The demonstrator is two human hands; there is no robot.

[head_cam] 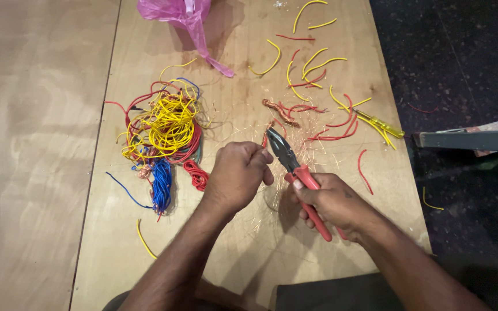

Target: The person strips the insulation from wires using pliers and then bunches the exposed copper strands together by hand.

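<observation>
My right hand (pixel 332 201) grips red-handled pliers (pixel 295 167), jaws pointing up and left. Just left of the jaws, my left hand (pixel 236 175) is closed on a short red wire piece (pixel 264 139) whose end pokes out above the fingers. A tangle of yellow, red and blue wire (pixel 165 129) lies left of my left hand, with a small red coil (pixel 196 174) beside it. Bare copper strands (pixel 278 109) and fine copper hairs lie above the pliers.
Cut yellow and red insulation pieces (pixel 312 69) are scattered over the plywood board (pixel 237 253) at upper right. A yellow-handled screwdriver (pixel 378 122) lies near the right edge. A pink plastic bag (pixel 183 14) sits at the top. Dark floor lies to the right.
</observation>
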